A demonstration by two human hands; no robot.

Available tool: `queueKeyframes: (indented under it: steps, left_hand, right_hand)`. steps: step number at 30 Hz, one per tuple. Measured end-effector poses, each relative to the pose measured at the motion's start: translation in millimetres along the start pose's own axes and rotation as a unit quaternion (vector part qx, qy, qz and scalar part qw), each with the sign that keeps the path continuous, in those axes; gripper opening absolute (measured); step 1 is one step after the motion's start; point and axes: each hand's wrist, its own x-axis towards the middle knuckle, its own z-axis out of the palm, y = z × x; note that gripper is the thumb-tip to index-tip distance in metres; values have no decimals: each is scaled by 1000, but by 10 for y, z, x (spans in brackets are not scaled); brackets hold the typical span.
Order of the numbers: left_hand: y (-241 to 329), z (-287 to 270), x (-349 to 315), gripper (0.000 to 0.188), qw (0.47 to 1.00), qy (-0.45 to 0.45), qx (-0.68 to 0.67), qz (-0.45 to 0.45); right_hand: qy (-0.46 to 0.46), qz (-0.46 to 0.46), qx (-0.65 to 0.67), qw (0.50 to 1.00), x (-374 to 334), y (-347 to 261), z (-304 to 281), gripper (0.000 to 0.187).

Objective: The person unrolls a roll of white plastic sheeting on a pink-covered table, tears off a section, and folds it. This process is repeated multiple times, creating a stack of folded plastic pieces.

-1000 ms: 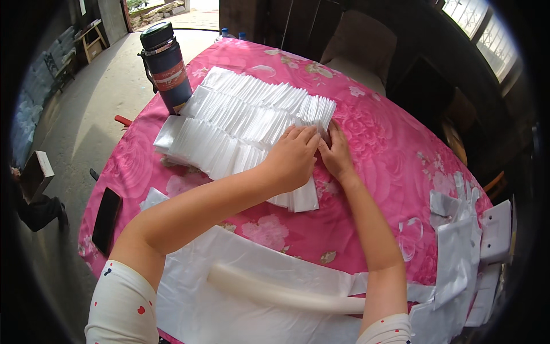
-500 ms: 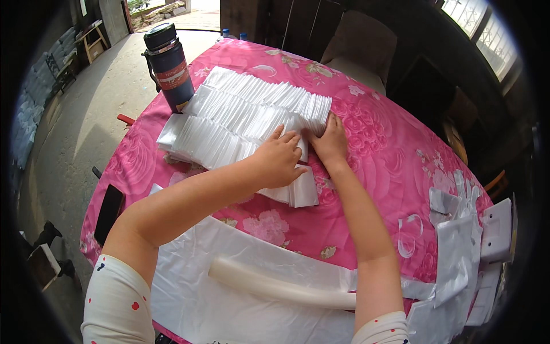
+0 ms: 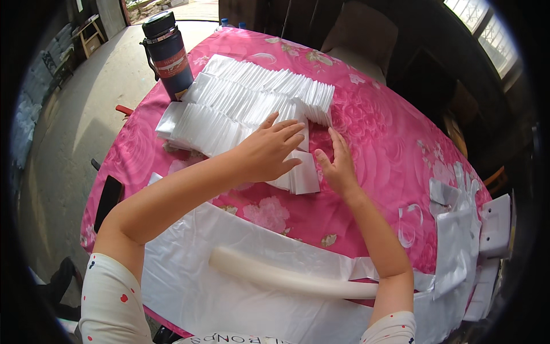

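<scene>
Folded clear-white plastic bags [image 3: 246, 89] lie in several overlapping rows on the pink flowered tablecloth. Over the right part of the front row, my left hand [image 3: 270, 150] is open, fingers stretched toward the right; I cannot tell whether it touches the bags. A short fanned bundle of bags [image 3: 305, 175] sticks out just below and to the right of that hand. Just right of the rows my right hand [image 3: 340, 166] is open, thumb apart and fingers pointing up, holding nothing. Its fingertips are close to the right end of the back row.
A dark flask [image 3: 172, 64] stands behind the bags at left, a black phone [image 3: 109, 200] near the left edge. Nearer me lie a large plastic sheet [image 3: 177, 258] and a long pale roll [image 3: 286, 282]. Loose bags [image 3: 452, 246] and white plastic trays [image 3: 495, 226] sit at right.
My right hand has come away from the end of the back row and moved nearer me, its fingers opening. My left hand has stayed over the front row, its fingers straighter.
</scene>
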Motion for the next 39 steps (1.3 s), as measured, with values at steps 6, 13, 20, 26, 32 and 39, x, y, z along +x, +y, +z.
queueKeyframes:
  steps: [6, 13, 20, 26, 32, 39]
  left_hand:
    - [-13, -59, -326, 87, 995, -87, 47, 32]
    - [-76, 116, -310, 105, 992, -90, 88, 25]
    - [-89, 116, -259, 106, 995, -62, 67, 36]
    - [-74, 8, -286, 110, 998, -63, 17, 12]
    - [-25, -110, -481, 108, 999, -45, 26, 11]
    - [48, -242, -762, 93, 995, -84, 54, -6]
  right_hand:
    - [-108, -76, -137, 982, -671, -335, -60, 76]
    - [-79, 34, -195, 977, -698, -536, 282, 74]
    - [-105, 58, -246, 962, -647, -855, 427, 71]
    - [-118, 32, -233, 965, -707, -923, 380, 74]
    - [-109, 31, -164, 980, -864, -748, 220, 78]
    - [-48, -47, -163, 984, -890, -601, 182, 65]
